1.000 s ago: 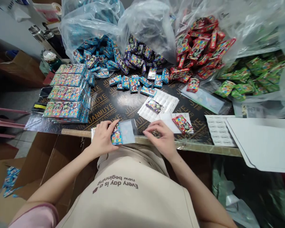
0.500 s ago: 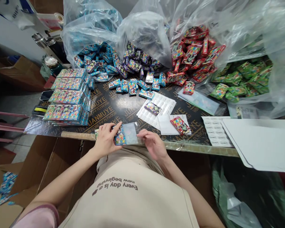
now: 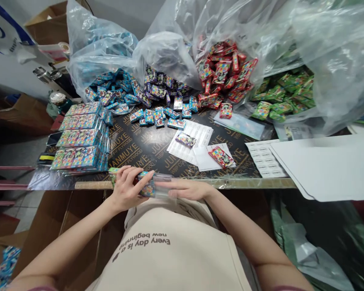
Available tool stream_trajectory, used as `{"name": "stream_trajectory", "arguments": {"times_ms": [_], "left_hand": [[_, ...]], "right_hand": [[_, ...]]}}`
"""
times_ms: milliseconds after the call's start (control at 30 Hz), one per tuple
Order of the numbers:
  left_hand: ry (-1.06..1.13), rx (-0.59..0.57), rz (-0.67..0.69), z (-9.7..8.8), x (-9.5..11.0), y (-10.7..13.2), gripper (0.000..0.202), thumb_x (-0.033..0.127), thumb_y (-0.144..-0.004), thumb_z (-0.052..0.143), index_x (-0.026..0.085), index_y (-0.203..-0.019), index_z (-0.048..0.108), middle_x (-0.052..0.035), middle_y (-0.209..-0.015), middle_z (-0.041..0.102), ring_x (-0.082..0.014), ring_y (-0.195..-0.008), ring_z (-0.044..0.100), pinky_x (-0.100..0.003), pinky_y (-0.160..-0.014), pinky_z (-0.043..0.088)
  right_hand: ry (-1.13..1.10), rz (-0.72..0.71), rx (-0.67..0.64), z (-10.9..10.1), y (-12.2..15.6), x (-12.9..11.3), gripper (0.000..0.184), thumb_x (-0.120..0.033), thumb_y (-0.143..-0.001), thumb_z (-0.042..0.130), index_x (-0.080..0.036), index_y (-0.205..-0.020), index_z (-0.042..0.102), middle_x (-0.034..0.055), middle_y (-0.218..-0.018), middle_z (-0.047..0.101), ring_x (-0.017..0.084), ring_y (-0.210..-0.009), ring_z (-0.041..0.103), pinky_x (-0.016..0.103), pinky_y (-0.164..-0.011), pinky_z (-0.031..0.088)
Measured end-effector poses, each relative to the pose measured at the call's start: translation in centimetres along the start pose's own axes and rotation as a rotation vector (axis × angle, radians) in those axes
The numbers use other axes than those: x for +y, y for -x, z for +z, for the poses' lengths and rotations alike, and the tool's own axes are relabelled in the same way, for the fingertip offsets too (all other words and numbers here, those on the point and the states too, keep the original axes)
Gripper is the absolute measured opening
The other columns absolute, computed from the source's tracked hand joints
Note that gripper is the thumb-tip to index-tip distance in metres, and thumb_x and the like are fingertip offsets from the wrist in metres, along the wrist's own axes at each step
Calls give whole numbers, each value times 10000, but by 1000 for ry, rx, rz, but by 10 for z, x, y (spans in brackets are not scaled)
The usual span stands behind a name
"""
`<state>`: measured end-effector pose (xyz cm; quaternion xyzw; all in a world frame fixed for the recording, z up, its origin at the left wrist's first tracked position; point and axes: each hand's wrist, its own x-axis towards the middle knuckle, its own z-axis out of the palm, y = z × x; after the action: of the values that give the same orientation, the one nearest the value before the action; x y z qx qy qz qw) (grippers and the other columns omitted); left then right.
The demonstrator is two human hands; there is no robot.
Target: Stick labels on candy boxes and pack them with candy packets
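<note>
At the table's front edge, my left hand (image 3: 127, 188) is closed around a clear plastic sleeve holding small printed boxes (image 3: 147, 190). A green end shows on the left of my fingers and a blue box on the right; the middle is hidden by the hand. The sleeve's loose clear flap (image 3: 163, 178) sticks out to the right, blurred by motion. My right hand (image 3: 188, 189) lies against this flap, with its fingers stretched out flat toward my left hand. Further back, a purple box (image 3: 186, 140) and a red box (image 3: 221, 157) rest on white papers.
Stacks of wrapped box sets (image 3: 75, 155) stand on the left. Along the back, clear bags spill blue boxes (image 3: 118, 87), purple boxes (image 3: 157, 87), red boxes (image 3: 227, 72) and green packs (image 3: 281, 95). Sticker sheets (image 3: 265, 159) and large white sheets (image 3: 330, 165) lie at right.
My right hand has come left onto the sleeve's flap, its fingers now straightened. The sleeve has tilted in my left hand. The whole view has shifted slightly.
</note>
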<state>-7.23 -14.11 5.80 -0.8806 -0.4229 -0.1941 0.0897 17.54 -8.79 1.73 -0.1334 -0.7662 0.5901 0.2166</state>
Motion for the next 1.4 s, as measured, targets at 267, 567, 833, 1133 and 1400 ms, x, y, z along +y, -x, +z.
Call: {"name": "stream_trajectory", "arguments": {"times_ms": [267,567,833,1133,1400], "left_hand": [[-68,75,142,-6,14,-9,514,345,-748,688,324,-1252,591,-94,-1093,594,-258,-1034,531,-384,-938,358],[-12,8,164,-8,8,-22,514,350,-708,697,246,-1204,612,-107,-1032,591,-254,-957,549,-394,-878,372],[5,-61,172,-19,0,-29,543,352,-704,698,288,-1232,586,-91,-1031,573,-248,-958,527,-408,-886,370],[58,-102,180,-25,-1,-29,571,372,-692,692,240,-1237,582,-108,-1041,555,-257,-952,519,-411,-860,371],[26,-75,128,-18,6,-25,589,344,-683,681,184,-1239,573,-123,-1031,550,-265,-940,522,-398,-833,386]], "right_hand": [[597,-61,490,33,4,-5,114,-399,-801,688,-322,-837,763,2,-1436,484,281,-1431,241,582,-1135,126],[538,-26,632,48,8,-4,163,-372,-793,674,-233,-765,756,1,-1560,245,288,-1471,-24,587,-1137,106],[416,2,724,56,2,-13,145,-365,-786,688,-245,-728,746,-42,-1552,247,294,-1471,21,622,-1123,135],[269,79,768,64,2,-22,131,-363,-759,719,-250,-698,746,-12,-1516,336,304,-1465,98,629,-1123,182],[195,174,646,51,-4,-22,176,-440,-753,723,-277,-806,759,-4,-1528,308,318,-1466,45,678,-1108,108]]}}
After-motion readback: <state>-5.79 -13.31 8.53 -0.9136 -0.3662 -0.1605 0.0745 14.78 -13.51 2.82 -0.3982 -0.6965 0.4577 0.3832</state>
